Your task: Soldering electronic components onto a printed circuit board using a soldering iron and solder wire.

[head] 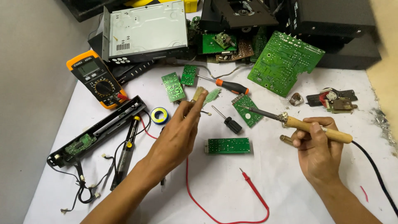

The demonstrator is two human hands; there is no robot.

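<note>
The right hand [317,145] grips a soldering iron [290,121] by its wooden handle, tip raised over the desk [224,186], touching no board. The left hand [178,132] pinches a small brush [199,93] in its fingers above the green circuit boards [229,145]. No soldering shows as begun, and what the brush hairs touch is hard to make out.

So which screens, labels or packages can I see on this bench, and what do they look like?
Multimeter: far left, orange and black, with a small grey rectangular screen above a round dial.
Metal drive case: top of the table, flat silver box; a small label on it is too small to make out.
No packages in view.
</note>
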